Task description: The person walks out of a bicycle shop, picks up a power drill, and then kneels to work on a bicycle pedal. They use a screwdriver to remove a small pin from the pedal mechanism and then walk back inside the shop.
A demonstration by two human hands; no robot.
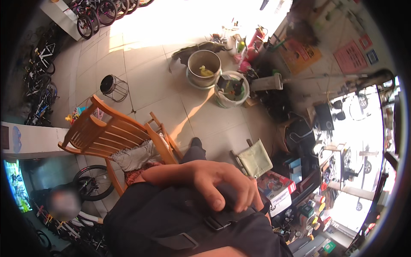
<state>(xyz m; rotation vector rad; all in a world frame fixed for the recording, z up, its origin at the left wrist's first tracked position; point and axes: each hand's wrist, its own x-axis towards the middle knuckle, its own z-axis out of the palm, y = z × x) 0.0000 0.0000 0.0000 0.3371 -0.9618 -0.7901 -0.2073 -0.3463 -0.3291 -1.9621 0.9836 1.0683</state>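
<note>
My left hand (224, 184) reaches across in front of my dark top (158, 214), palm down. Its thumb and loosely bent fingers are apart, and I see nothing held in them. Just below the fingers, a dark strap with a buckle (218, 223) lies against the clothing. A narrow strip of skin shows beyond the fingertips and another at the lower edge; my right hand itself cannot be made out. One dark shoe (196, 142) is on the tiles ahead. To the left stands a wooden armchair (115, 128) with a crumpled grey cloth (133, 157) on its seat.
Ahead are a metal pot (204, 58) holding a yellow duck-shaped thing, a white bucket (231, 102) and a wire-frame stool (113, 88). A low folding stool (254, 159) and box (278, 192) stand right. Bicycles (92, 182) and another person (64, 203) are left.
</note>
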